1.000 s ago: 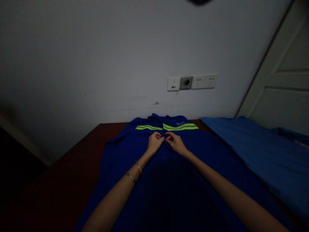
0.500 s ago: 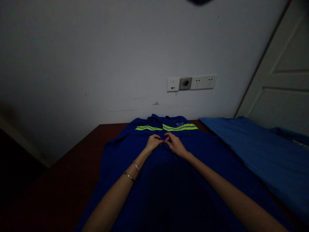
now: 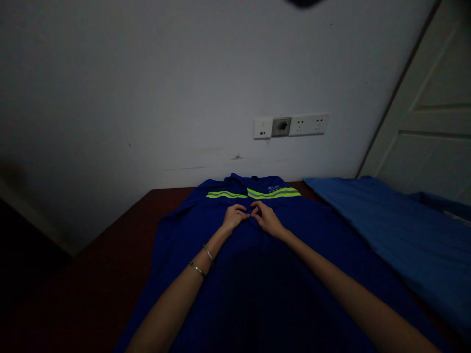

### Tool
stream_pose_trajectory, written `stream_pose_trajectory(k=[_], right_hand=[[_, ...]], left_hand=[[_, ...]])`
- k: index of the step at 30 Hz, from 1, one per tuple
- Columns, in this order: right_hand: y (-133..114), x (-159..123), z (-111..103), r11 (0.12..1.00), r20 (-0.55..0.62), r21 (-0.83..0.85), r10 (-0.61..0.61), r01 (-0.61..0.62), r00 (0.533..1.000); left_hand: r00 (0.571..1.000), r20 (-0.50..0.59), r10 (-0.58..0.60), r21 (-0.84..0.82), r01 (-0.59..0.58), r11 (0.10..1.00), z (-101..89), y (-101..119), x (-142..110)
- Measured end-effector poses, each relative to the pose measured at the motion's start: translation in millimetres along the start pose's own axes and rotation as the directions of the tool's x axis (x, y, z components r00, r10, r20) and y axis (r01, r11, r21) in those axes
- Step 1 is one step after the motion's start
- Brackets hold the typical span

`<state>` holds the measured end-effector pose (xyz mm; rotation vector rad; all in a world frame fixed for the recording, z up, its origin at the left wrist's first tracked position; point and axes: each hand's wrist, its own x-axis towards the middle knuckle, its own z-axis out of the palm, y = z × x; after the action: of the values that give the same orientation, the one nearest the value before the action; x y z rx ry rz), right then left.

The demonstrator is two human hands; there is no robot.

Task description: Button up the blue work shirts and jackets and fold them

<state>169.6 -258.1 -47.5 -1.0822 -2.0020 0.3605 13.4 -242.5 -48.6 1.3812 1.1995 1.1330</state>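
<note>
Just below reflective stripe (image 3: pixel 274 194), my left hand (image 3: pixel 234 217) and right hand (image 3: pixel 268 219) equally near midline of blue jacket (image 3: pixel 250 250), both narrowed (cloth pinched? cannot tell); long axis runs from me toward wall (image 3: pixel 176 88).

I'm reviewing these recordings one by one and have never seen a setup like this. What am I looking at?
No machine appears here. Every picture comes from one camera worn on a person's head, looking forward and down. A dark blue garment with yellow-green stripes lies spread on a reddish-brown surface. The left hand and right hand are over it, fingertips close together just below the stripes. Whether they hold the cloth is too dark to tell. A lighter blue cloth lies to the right.
</note>
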Motion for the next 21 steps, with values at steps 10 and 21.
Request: stream_pose_trajectory(k=[10,21], right_hand=[[6.8,1.2,3.5,0.997,-0.027,0.071,0.016,-0.014,0.999],[7.5,0.0,3.7,0.987,-0.035,0.140,0.079,-0.073,0.996]], left_hand=[[0.997,-0.012,0.080,0.024,-0.080,0.997,2.7,-5.1,0.8],[0.990,0.007,0.138,0.297,-0.134,0.945,2.8,-3.1,0.2]])
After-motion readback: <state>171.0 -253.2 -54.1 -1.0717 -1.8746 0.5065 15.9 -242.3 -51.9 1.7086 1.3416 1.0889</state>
